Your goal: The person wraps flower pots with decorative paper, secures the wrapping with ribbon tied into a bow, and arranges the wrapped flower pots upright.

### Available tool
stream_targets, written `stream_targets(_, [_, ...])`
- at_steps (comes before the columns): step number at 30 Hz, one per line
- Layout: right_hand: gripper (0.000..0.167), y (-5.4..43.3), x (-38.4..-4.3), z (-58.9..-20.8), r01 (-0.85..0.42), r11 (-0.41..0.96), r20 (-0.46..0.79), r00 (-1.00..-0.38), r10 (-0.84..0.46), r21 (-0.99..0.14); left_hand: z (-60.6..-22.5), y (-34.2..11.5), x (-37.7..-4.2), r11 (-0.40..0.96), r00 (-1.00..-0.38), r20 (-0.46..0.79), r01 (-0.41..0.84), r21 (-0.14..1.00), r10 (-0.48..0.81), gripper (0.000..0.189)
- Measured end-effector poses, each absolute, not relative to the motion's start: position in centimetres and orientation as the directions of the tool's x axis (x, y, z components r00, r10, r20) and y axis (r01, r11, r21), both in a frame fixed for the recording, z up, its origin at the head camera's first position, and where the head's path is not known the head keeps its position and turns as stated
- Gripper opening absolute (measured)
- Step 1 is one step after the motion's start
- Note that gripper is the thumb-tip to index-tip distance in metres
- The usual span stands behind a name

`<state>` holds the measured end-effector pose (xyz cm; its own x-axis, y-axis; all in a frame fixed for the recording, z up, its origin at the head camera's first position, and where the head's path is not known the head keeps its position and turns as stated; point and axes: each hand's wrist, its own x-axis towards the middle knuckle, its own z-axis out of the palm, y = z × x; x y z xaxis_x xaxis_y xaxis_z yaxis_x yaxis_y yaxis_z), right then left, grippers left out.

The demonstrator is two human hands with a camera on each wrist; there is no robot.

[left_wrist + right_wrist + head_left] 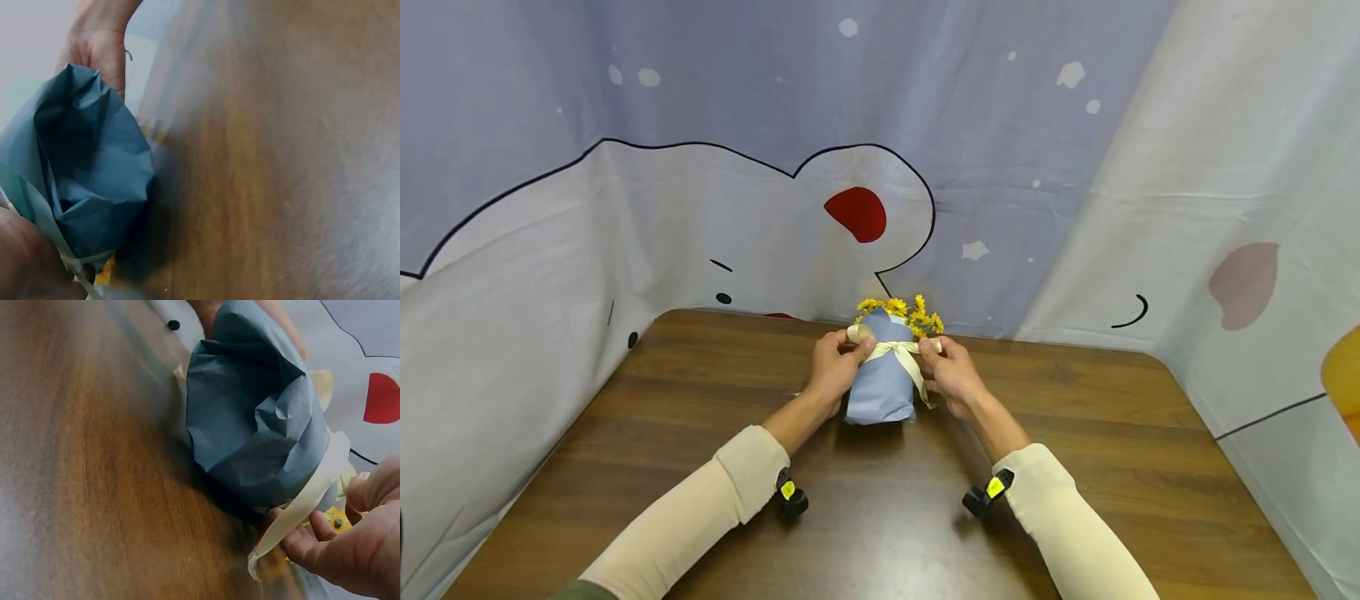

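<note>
A small bouquet of yellow flowers (917, 317) in blue wrapping paper (880, 392) lies on the table, its open lower end towards me. Around its middle runs a cream ribbon (895, 348), knotted at the front, with a tail hanging down the right side. My left hand (835, 367) pinches the ribbon's left loop between thumb and fingers. On the other side, my right hand (953, 377) pinches the ribbon's right part. The right wrist view shows the ribbon tail (300, 506) hanging past the paper, beside the right fingers (322, 525).
The brown wooden table (865, 517) has rounded back corners. Right behind the bouquet hangs a printed cloth backdrop (1000, 167), which also runs along both sides. Small black cameras (792, 500) sit at both wrists, by the rolled cream sleeves (700, 508).
</note>
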<state>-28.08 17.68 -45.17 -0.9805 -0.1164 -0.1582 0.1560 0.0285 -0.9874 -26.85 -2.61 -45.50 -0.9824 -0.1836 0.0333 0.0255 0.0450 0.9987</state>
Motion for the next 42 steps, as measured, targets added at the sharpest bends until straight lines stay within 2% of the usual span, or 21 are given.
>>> stream_targets(3, [0.026, 17.6, -28.0, -45.1, 0.170, 0.025, -0.172, -0.979, -0.110, -0.985, -45.4, -2.6, -26.6, 0.035, -0.981, 0.006, -0.001, 0.999, -0.193, 0.023])
stream_targets(9, [0.022, 17.6, -27.9, -45.3, 0.169, 0.050, -0.168, -0.986, 0.012, -0.984, -45.3, -2.7, -26.3, -0.012, -0.981, -0.033, -0.032, 0.999, -0.191, 0.025])
stream_targets(14, [0.017, 17.7, -28.0, -45.7, 0.151, 0.019, -0.150, -0.987, 0.058, -0.988, -45.5, -2.7, -26.5, -0.019, -0.980, -0.047, -0.044, 0.999, -0.195, 0.024])
stream_targets(19, [0.019, 17.6, -28.0, -46.0, 0.120, 0.069, -0.112, -0.988, 0.104, -0.990, -45.6, -2.9, -26.6, -0.019, -0.980, -0.048, -0.045, 0.999, -0.192, 0.024])
stream_targets(25, [0.021, 17.9, -27.9, -46.5, 0.109, 0.082, -0.100, -0.989, 0.105, -0.991, -45.8, -3.1, -26.4, -0.012, -0.982, -0.072, -0.071, 0.997, -0.176, 0.027])
stream_targets(29, [0.023, 18.9, -27.9, -47.0, 0.167, -0.002, -0.167, -0.986, 0.008, -0.986, -45.5, -4.1, -26.5, 0.002, -0.987, -0.138, -0.139, 0.990, -0.081, 0.032])
stream_targets(31, [0.035, 19.3, -27.9, -46.8, 0.228, -0.017, -0.226, -0.972, -0.065, -0.973, -45.3, -5.0, -26.7, 0.027, -0.981, -0.192, -0.192, 0.981, -0.004, 0.043])
stream_targets(34, [0.074, 19.4, -27.9, -45.7, 0.311, 0.057, -0.316, -0.930, -0.187, -0.949, -45.0, -6.2, -27.0, 0.074, -0.950, -0.297, -0.290, 0.954, 0.101, 0.070])
stream_targets(37, [0.107, 19.0, -28.0, -44.7, 0.377, 0.173, -0.414, -0.851, -0.323, -0.910, -44.7, -7.1, -27.2, 0.157, -0.895, -0.403, -0.378, 0.913, 0.190, 0.096])
stream_targets(39, [0.115, 18.7, -28.0, -44.3, 0.395, 0.229, -0.455, -0.807, -0.377, -0.890, -44.7, -7.3, -27.4, 0.219, -0.861, -0.447, -0.401, 0.890, 0.241, 0.101])
stream_targets(42, [0.104, 18.2, -28.2, -44.1, 0.411, 0.263, -0.485, -0.784, -0.387, -0.873, -44.6, -7.0, -27.8, 0.296, -0.832, -0.474, -0.393, 0.870, 0.289, 0.097])
